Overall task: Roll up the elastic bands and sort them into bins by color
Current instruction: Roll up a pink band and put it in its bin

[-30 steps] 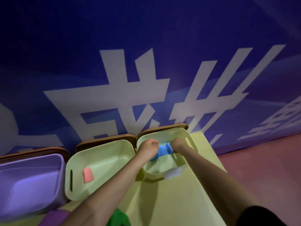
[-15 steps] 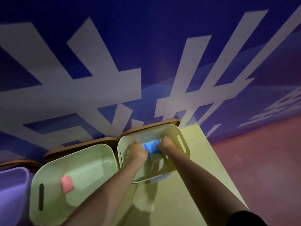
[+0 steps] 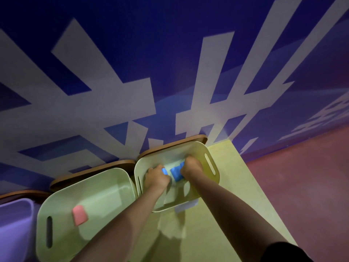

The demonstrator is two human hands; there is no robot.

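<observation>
Blue band [image 3: 176, 173] gripped by curled right hand [image 3: 190, 168], second blue piece [image 3: 164, 171] held by left hand [image 3: 156, 177], both inside pale bin [image 3: 211, 163].

Dim bluish light, prob. motion blur, wide-angle warp.

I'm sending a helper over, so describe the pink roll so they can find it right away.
Along the blue wall with white lettering stands a row of bins. The wide pale green plastic bin in the middle, left of the smaller bin where both hands are working, holds the small pink rolled elastic band on its floor. It is the only pink thing and lies alone.
</observation>
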